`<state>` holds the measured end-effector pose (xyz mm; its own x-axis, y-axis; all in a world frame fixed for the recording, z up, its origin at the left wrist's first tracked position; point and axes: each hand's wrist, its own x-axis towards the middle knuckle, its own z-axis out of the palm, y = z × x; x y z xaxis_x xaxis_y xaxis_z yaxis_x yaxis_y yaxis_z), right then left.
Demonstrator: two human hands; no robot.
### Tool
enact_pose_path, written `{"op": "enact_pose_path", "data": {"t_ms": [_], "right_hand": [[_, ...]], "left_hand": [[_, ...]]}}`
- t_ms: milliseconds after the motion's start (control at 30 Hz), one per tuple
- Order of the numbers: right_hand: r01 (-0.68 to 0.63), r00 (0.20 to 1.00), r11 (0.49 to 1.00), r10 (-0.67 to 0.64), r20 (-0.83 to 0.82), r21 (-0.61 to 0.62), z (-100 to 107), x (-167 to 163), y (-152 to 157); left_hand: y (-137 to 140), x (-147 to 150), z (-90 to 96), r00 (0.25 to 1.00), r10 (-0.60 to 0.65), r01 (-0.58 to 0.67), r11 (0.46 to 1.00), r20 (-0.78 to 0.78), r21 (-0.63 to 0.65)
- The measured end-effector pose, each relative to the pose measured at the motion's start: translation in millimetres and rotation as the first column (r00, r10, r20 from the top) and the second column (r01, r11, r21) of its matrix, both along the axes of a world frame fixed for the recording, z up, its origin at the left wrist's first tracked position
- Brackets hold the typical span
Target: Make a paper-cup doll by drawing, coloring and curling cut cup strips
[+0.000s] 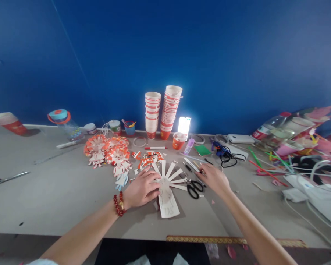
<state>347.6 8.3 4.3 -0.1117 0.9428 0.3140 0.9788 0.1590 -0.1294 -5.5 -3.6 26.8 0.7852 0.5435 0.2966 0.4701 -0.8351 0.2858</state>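
A white paper cut-out lies on the table in front of me, with a faint figure drawn in pencil and strips fanning out from its top. My left hand presses on its left side, fingers spread and lying flat. To the right, my right hand is down among the pens, its fingertips drawn together; what they pinch is partly hidden. A white craft knife or marker lies beside those fingers. Black-handled scissors rest between the cut-out and my right hand.
Finished paper dolls and orange paper scraps lie to the left. Behind stand two stacks of paper cups, a lit phone and a glue stick. A glue gun, cables and craft clutter fill the right side.
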Motion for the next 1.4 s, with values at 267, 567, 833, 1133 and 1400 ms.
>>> {"op": "enact_pose_path", "data": {"t_ms": [267,567,833,1133,1400], "right_hand": [[-0.015,0.705,0.996,-0.052,-0.707,-0.088,37,-43,-21],[-0.433,0.075,0.894,-0.09,-0.993,-0.114,28,-166,-54],[-0.401,-0.032,0.915,0.026,-0.999,0.036,56,-160,-48],[-0.269,0.074,0.959,-0.074,-0.994,-0.091,57,-121,-14],[-0.352,0.397,0.936,0.144,-0.906,-0.006,-6,-140,-15]], "left_hand": [[1,-2,-0.7,0.933,0.039,-0.063,0.996,0.358,0.056],[-9,10,-4.3,0.956,0.044,-0.059,0.997,0.289,0.044],[-15,9,1.4,0.935,0.015,0.086,0.959,0.354,-0.269],[-1,-2,1.5,0.982,0.004,0.017,0.994,0.189,-0.11],[-6,5,-9.1,0.995,-0.092,0.092,0.996,-0.034,-0.004]]}}
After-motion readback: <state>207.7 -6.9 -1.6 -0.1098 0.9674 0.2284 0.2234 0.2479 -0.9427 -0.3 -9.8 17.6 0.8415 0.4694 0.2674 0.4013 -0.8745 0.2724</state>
